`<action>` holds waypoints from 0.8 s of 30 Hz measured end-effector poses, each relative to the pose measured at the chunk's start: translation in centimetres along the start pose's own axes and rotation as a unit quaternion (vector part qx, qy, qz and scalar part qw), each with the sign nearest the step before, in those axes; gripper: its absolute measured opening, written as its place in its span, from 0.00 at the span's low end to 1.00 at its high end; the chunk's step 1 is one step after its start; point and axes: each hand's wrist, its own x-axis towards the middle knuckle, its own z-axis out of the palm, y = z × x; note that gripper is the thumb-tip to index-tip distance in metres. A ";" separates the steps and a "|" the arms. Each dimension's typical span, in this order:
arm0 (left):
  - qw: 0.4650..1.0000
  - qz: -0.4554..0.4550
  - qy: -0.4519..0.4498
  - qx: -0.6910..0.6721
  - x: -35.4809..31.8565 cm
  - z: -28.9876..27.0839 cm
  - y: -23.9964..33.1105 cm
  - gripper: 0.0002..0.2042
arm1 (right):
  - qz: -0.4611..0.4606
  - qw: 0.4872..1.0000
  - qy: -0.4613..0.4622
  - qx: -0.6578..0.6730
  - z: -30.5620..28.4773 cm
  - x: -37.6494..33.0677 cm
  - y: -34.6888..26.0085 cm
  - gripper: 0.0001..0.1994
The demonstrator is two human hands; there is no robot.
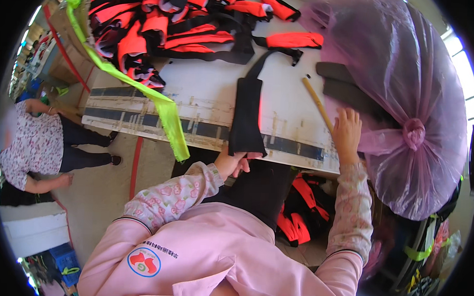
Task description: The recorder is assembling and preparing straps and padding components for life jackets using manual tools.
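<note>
On the table in front of me lies a black fabric piece [247, 114] with an orange-red edge; its narrow strap end runs away toward the far side. My left hand [233, 164] is closed at its near end, by the table's front edge, with the fingertips partly hidden. My right hand [348, 132] rests with fingers stretched out and holds nothing. Close to its fingers lies a thin yellow stick [318, 103], slanting across the table. Beyond that hand are dark grey flat pieces [348, 88], partly under a purple plastic bag.
A heap of orange-red and black fabric pieces [162, 33] covers the far left of the white table [207, 95]. A bright yellow-green strip [170, 122] hangs over its edge. The big tied purple bag [407, 65] fills the right. Another person [44, 141] stands at left.
</note>
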 end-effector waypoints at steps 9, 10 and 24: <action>0.999 -0.014 -0.022 -0.023 -0.8 0.8 1.6 0.13 | -0.013 0.985 -0.030 -0.169 5.7 4.9 2.7 0.11; 0.999 -0.016 -0.021 -0.025 -0.8 0.9 1.5 0.13 | -0.014 0.985 -0.030 -0.169 5.2 5.0 2.8 0.11; 0.989 -0.052 -0.095 -0.103 -0.1 0.4 4.1 0.18 | 0.018 0.744 0.151 0.651 -14.4 -8.8 -11.9 0.16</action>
